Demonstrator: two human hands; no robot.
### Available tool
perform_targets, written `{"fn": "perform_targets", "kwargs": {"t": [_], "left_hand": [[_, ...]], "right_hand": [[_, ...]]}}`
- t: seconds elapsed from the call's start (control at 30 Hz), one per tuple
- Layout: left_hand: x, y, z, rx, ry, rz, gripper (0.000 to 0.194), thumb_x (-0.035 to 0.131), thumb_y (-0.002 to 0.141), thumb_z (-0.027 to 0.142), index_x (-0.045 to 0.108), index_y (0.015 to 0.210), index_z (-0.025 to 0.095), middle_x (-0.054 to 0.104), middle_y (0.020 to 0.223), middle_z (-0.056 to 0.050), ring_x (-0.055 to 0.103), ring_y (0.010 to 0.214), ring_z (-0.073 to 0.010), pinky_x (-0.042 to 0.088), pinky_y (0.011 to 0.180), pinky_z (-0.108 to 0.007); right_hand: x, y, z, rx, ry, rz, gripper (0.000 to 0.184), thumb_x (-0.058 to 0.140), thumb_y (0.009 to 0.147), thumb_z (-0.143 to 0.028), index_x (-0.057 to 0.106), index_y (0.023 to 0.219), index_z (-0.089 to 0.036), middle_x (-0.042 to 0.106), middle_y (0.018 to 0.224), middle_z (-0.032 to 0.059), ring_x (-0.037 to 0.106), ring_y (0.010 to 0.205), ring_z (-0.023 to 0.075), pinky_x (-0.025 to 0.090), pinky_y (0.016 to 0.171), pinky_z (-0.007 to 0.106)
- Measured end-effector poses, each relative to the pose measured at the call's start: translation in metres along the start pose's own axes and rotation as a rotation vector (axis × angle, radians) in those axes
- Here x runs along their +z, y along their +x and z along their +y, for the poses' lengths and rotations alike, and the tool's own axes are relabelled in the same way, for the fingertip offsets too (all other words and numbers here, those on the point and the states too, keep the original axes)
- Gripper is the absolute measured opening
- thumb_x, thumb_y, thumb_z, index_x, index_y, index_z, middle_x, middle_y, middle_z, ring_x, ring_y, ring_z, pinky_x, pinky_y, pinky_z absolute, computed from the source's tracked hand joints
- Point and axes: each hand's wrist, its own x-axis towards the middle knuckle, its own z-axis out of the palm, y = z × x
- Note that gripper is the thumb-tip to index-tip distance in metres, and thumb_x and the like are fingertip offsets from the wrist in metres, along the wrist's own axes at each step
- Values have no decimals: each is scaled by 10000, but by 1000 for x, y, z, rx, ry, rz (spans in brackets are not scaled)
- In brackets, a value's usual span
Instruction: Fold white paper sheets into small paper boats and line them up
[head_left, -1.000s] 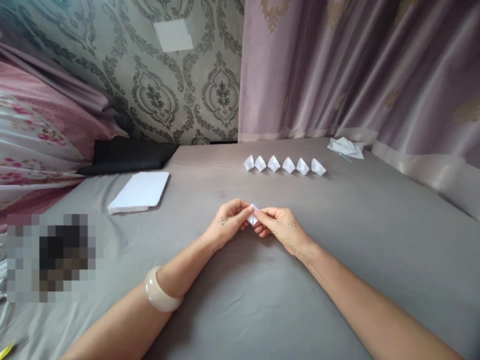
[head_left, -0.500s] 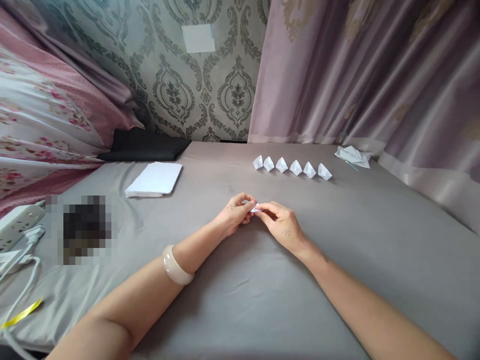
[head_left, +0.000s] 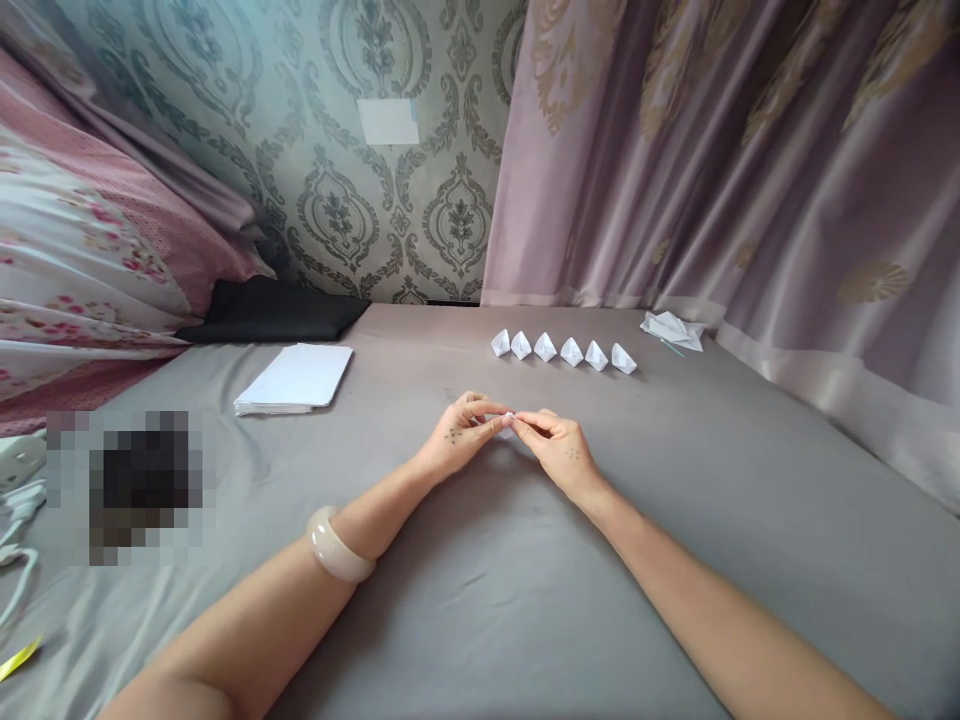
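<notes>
Between my fingertips is a small folded piece of white paper [head_left: 507, 433], mostly covered by the fingers, so its shape is hard to see. My left hand [head_left: 465, 432] pinches it from the left with thumb and forefinger. From the right, my right hand [head_left: 559, 447] pinches it too, and the fingertips of both hands meet. Beyond the hands stands a row of several white paper boats [head_left: 571, 351] on the grey sheet [head_left: 480, 620].
A stack of white paper [head_left: 296, 380] lies to the left, in front of a folded black cloth [head_left: 277, 310]. Crumpled white paper [head_left: 673, 328] with a thin green strip sits at the back right. A power strip [head_left: 21, 458] and a yellow strip [head_left: 19, 660] are at the left edge.
My view has tilted up and turned slightly right. Both hands keep hold of the folded paper; the left fingers have straightened and the fingertips have come together on its top.
</notes>
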Motion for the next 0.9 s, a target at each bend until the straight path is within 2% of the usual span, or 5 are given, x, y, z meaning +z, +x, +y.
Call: {"fn": "perform_targets", "kwargs": {"t": [0.13,0.3,0.53,0.7,0.9], "left_hand": [[-2,0,1,-102,-140,-42,280,704,746,426,734,832,161,684,807,-52,586,757,-153,445,717,-265],[-1,-1,1,-77,-128,-2,258,726,720,397,716,766,143,682,756,-47,591,735,-155,452,705,-264],[2,1,-3,-39,149,24,236,649,773,399,737,814,184,650,709,-18,476,618,-126,376,585,-235],[1,-2,-2,-83,212,17,265,608,797,421,722,841,185,539,579,25,361,501,-94,285,498,-221],[6,-4,4,-93,212,33,211,601,793,369,683,814,176,483,536,41,364,485,-90,273,483,-212]], "right_hand": [[1,0,2,-47,-53,23,264,664,765,-453,767,829,-219,574,786,21,519,649,122,445,628,264],[2,0,-3,-21,-41,-16,265,664,760,-450,754,777,-201,618,821,30,555,707,138,447,660,270],[1,5,0,29,-70,-87,225,631,778,-389,689,859,-188,710,805,32,627,705,164,484,700,294],[2,7,0,-44,-151,-75,176,592,814,-357,674,859,-209,705,807,23,629,653,153,487,668,284],[1,5,7,-207,-208,-58,146,535,868,-300,652,914,-226,681,890,40,639,747,165,494,707,283]]}}
